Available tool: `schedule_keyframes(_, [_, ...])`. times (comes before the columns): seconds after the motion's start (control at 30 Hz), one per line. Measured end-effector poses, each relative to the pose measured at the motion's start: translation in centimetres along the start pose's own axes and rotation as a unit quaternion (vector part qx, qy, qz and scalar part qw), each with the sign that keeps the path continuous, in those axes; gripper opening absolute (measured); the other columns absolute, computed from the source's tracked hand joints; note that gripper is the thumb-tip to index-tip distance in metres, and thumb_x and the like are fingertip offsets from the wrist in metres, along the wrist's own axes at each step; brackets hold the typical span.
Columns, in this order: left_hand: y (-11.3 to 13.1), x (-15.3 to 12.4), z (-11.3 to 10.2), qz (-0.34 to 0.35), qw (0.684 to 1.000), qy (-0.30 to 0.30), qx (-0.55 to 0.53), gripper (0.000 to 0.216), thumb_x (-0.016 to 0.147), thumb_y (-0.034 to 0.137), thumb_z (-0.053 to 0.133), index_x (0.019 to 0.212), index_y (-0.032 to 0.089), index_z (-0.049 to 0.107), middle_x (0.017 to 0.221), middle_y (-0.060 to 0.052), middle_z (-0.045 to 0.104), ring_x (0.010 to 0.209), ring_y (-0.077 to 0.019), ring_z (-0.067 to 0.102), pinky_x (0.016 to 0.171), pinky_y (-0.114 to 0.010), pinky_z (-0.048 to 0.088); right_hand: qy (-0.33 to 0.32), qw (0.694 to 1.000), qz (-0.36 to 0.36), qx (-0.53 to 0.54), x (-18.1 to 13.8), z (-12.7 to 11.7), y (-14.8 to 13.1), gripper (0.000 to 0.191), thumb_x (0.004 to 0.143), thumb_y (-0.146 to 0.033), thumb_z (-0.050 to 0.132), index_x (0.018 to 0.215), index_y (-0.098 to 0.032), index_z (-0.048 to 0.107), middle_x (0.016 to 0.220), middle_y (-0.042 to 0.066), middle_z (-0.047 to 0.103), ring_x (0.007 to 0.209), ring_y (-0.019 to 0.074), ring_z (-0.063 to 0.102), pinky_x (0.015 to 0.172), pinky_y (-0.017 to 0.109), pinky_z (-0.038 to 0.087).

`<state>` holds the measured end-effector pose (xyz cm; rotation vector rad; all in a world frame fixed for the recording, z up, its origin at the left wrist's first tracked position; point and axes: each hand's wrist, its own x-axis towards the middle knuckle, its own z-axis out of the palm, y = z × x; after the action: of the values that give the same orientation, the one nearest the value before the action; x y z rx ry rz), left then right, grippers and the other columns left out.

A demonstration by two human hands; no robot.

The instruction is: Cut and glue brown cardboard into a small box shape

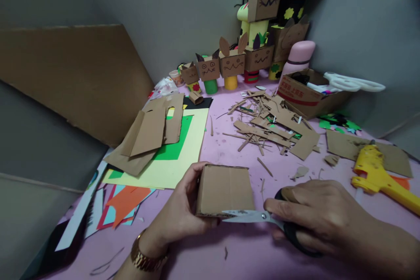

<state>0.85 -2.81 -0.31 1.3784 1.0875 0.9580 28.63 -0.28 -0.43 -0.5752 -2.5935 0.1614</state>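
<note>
My left hand (182, 203) grips a small brown cardboard box (226, 188) from its left side, fingers beneath it and thumb along its side. A pair of scissors (252, 216) with black handles is in my right hand (315, 210), its fingers through and around the loops. The blades point left and lie along the box's near lower edge, slightly parted at the tips. The underside of the box is hidden.
Cardboard scraps (272, 122) lie beyond the box. A yellow glue gun (370, 170) rests at right, near an open carton (305, 92) holding white-handled scissors. Cardboard pieces (151, 131) and coloured paper (193, 162) lie left. Several box-headed animal figures (232, 63) stand behind.
</note>
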Motion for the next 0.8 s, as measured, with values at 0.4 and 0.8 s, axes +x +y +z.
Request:
schedule_keyframes(0.4, [0.5, -0.2, 0.1, 0.031, 0.996, 0.032, 0.073, 0.07, 0.058, 0.013, 0.078, 0.116, 0.034, 0.045, 0.109, 0.001, 0.057, 0.101, -0.0206, 0.059, 0.081, -0.028, 0.049, -0.027, 0.996, 0.052, 0.072, 0.2, 0.2, 0.6, 0.023, 0.088, -0.03, 0.062, 0.111, -0.027, 0.061, 0.074, 0.001, 0.061, 0.062, 0.0166, 0.056, 0.054, 0.028, 0.032])
schedule_keyframes(0.8, [-1.5, 1.0, 0.3, 0.414, 0.763, 0.207, 0.451, 0.079, 0.065, 0.005, 0.072, 0.135, 0.021, 0.037, 0.124, -0.015, 0.051, 0.114, -0.0306, 0.049, 0.095, -0.051, 0.042, 0.107, 0.685, 0.4, 0.599, 3.4, 4.0, -0.8, 0.053, 0.075, -0.058, 0.069, 0.106, -0.02, 0.048, 0.085, 0.002, 0.061, 0.071, 0.0149, 0.059, 0.063, 0.027, 0.046])
